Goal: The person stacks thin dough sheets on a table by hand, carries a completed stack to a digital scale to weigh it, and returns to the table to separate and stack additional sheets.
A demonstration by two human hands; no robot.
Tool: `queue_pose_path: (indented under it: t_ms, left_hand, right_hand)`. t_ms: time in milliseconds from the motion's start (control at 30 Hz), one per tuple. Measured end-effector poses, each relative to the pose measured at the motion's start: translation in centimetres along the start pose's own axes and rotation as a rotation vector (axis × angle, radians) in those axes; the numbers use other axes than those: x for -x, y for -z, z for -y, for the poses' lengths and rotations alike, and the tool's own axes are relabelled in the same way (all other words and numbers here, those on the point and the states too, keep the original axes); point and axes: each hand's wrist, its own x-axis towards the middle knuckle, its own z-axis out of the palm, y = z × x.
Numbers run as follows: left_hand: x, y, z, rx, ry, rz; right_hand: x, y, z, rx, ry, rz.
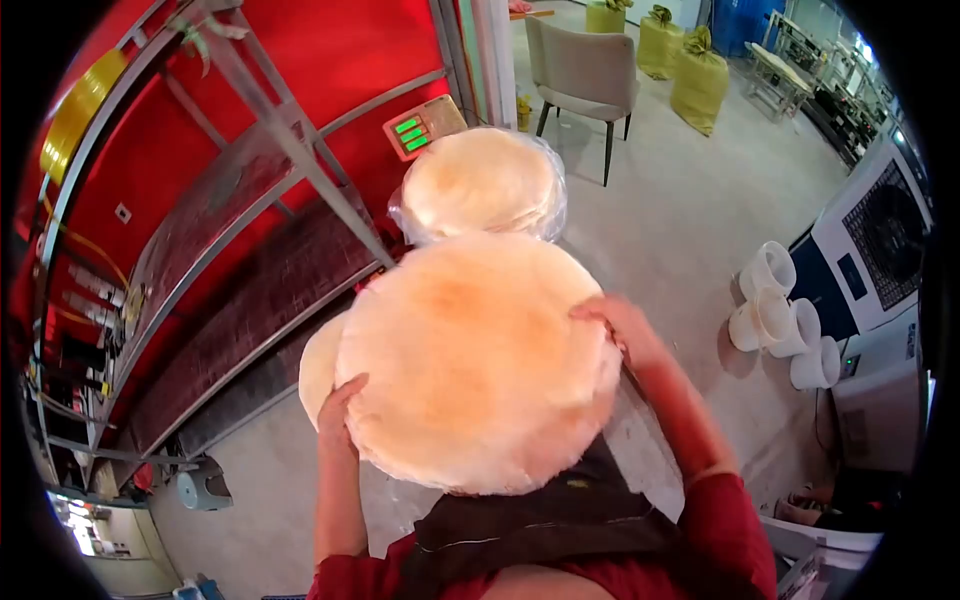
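Wide Bread, Two Hands, Level Edges

From where I stand, the large round flatbread (475, 350) is in front of the person's dark apron (550, 515), gripped from both sides. The left hand (340, 412) is clamped on the near-left rim, thumb on top; the right hand (622, 325) grips the far-right rim. What the fingers do underneath I cannot tell, nor how many layers they carry. Another pale flatbread (318, 368) shows beyond the left hand. Past the far edge sits a bagged flatbread pile (483, 182), beside a digital scale (412, 136) with green readouts.

To do this well, I'd spread the fingers wide beneath, keep the thumbs light so they don't dent the crust, and keep both sides level, since something this broad could sag or fold in the middle.
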Motion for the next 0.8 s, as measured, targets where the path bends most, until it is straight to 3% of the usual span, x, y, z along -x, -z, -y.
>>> queue_pose_path:
  t_ms: [67, 100, 200, 267, 333, 400, 500, 600, 667, 700, 800]
  left_hand:
    - [-3.2, -1.4, -1.5, 0.038, 0.040, 0.035]
    - [-4.4, -2.8, -1.9, 0.095, 0.020, 0.032]
    - [-8.9, -7.7, -3.3, 0.188, -0.083, 0.007]
    - [-12.1, -11.1, -3.7, 0.252, -0.092, 0.020]
    - [-16.1, -13.1, -4.0, 0.278, -0.127, -0.005]
    - [-19.3, -16.4, -4.3, 0.310, -0.166, -0.040]
    - [-25.1, -17.8, -4.2, 0.381, -0.126, 0.020]
    - [-30.8, -18.3, -0.6, 0.464, -0.126, 0.028]
    - [-35.5, -17.4, 4.4, 0.369, -0.121, -0.148]
    - [-37.7, -17.2, 7.5, 0.208, -0.178, -0.385]
    - [-37.7, -20.1, 6.7, 0.207, -0.118, -0.412]
  right_hand:
    - [-6.7, -0.4, 1.6, 0.068, -0.042, 0.035]
    - [-11.7, 0.3, 2.1, 0.087, -0.446, 0.077]
    - [-24.7, 0.9, 2.6, 0.198, -0.272, 0.194]
    - [-31.2, 0.5, 5.5, 0.022, -0.119, 0.350]
    - [-39.9, -0.1, 7.8, 0.418, -0.260, 0.398]
    - [-46.7, -1.1, 9.0, 0.435, -0.276, 0.432]
    - [-52.9, -1.5, 9.6, 0.203, -0.319, 0.467]
    - [-61.8, -1.9, 1.8, 0.278, -0.398, 0.554]
    - [-64.1, -1.0, -5.7, 0.500, -0.387, 0.525]
    - [-64.7, -0.2, -8.5, 0.610, -0.372, 0.512]
    - [-65.6, 2.5, -12.6, 0.559, -0.600, 0.521]
